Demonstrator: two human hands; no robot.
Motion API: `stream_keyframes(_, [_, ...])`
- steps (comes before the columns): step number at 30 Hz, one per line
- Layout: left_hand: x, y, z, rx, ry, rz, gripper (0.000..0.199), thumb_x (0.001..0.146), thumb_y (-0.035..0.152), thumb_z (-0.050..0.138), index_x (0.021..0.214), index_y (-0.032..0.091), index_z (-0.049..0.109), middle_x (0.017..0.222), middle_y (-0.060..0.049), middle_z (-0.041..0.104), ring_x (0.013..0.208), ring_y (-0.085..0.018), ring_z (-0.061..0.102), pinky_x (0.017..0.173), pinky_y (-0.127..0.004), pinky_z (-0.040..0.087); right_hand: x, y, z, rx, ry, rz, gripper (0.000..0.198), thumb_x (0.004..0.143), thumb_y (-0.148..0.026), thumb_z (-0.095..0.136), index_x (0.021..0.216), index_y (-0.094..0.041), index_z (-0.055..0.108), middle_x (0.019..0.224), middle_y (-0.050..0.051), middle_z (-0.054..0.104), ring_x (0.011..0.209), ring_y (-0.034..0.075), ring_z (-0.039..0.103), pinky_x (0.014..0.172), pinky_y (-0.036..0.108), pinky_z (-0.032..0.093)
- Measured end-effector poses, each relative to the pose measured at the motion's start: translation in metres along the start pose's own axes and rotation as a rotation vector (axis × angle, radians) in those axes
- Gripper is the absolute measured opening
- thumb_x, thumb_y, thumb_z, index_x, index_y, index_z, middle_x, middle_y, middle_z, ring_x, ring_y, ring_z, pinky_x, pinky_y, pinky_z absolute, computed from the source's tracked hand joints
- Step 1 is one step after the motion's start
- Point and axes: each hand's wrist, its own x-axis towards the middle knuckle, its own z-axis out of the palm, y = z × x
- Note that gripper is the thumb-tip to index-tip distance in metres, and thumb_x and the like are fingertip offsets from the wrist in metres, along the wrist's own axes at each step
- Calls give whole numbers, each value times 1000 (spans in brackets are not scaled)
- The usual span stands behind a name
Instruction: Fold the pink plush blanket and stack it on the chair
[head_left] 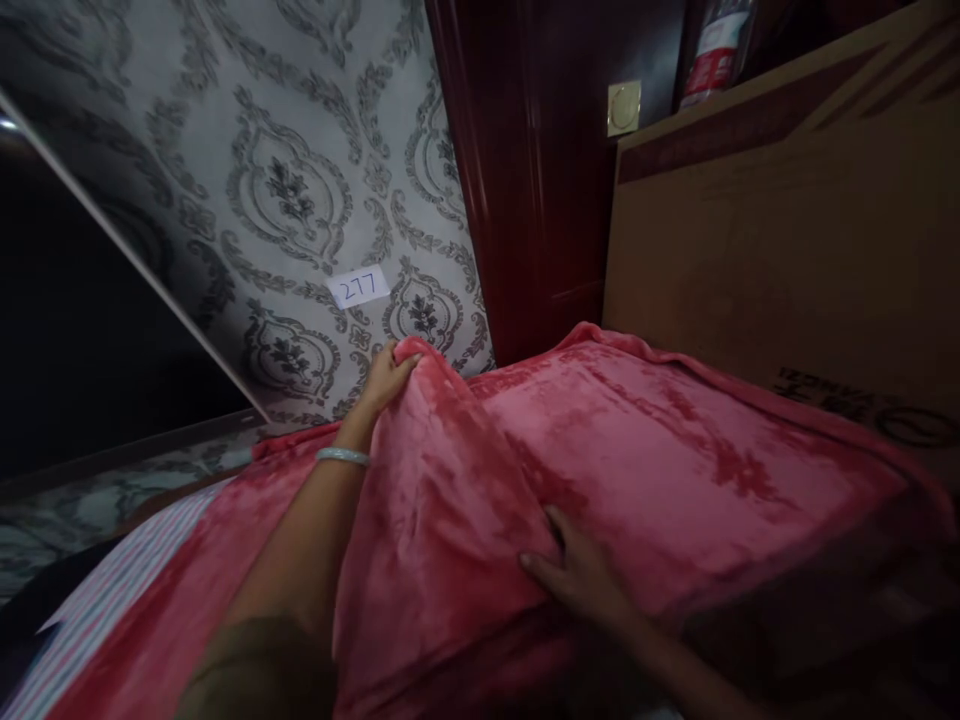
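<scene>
A plush pink-red blanket spreads over the surface before me. My left hand, with a pale bracelet on its wrist, grips the blanket's edge and lifts it into a raised fold near the wall. Lower and to the right, my right hand rests against the blanket beside that fold. Its thumb and forefinger are spread apart; the other fingers are hard to see in the shadow. A striped cloth shows under the blanket at the left.
A large cardboard box stands at the right, with a plastic bottle behind its top edge. A dark red wooden panel meets the patterned wall. The wall bears a paper label reading 277. A dark screen-like panel is at left.
</scene>
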Motion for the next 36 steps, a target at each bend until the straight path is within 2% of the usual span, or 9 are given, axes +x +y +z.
stream_keyframes(6, [5,17,-46,187,69,23,23,80,39,66,80,21,51,73,2,53,72,-18,54,76,-32,48,-15,-36,-1,145,-59,-10,75,80,-52,67,144,-17,51,142,15,57,131,35,53,109,52,44])
stream_keyframes(9, [23,29,-44,254,51,57,22,80,38,67,85,19,55,79,0,57,79,-20,57,80,-33,48,-24,-51,-6,302,-143,-11,78,83,-51,64,150,-18,43,148,14,51,135,31,51,112,50,41])
stream_keyframes(12, [34,42,-6,294,-48,58,26,81,36,68,96,17,58,87,-4,63,87,-24,61,85,-36,48,-31,-44,-11,345,-134,7,83,87,-55,58,156,-20,31,156,12,42,141,28,43,116,48,37])
stream_keyframes(15, [23,50,60,338,-241,-32,30,84,30,67,109,15,60,101,-11,68,104,-30,64,96,-40,45,-31,-18,-14,288,-32,44,89,87,-60,54,160,-23,20,163,10,30,148,27,31,118,49,32])
stream_keyframes(18, [-5,48,124,334,-386,-106,37,81,22,70,116,15,60,115,-18,68,118,-32,61,105,-41,41,-30,8,-17,278,-12,123,86,89,-58,52,161,-23,19,162,10,30,147,27,32,117,50,33])
stream_keyframes(22, [-25,40,156,285,-473,-111,48,80,21,70,126,12,57,136,-23,59,130,-31,54,110,-40,38,-31,18,-19,397,-67,164,81,92,-56,51,160,-23,22,160,9,36,144,25,39,114,47,38])
stream_keyframes(28, [-42,50,100,261,-603,-24,38,90,27,56,125,15,63,134,-16,63,127,-28,57,111,-37,39,-33,23,-26,373,-126,160,89,87,-66,54,159,-22,25,160,11,34,145,27,37,117,48,34])
stream_keyframes(32, [-120,76,47,214,-659,130,51,92,39,52,141,24,55,148,-11,53,139,-29,47,120,-44,30,-20,24,-61,164,-180,-22,80,88,-61,56,155,-22,36,149,12,51,136,30,49,112,51,40])
stream_keyframes(36, [-211,101,14,193,-760,138,74,89,44,59,157,34,30,163,-6,30,150,-30,29,125,-51,22,45,-9,-80,-90,73,-251,62,97,-49,42,152,-21,41,146,11,55,134,27,51,116,50,36])
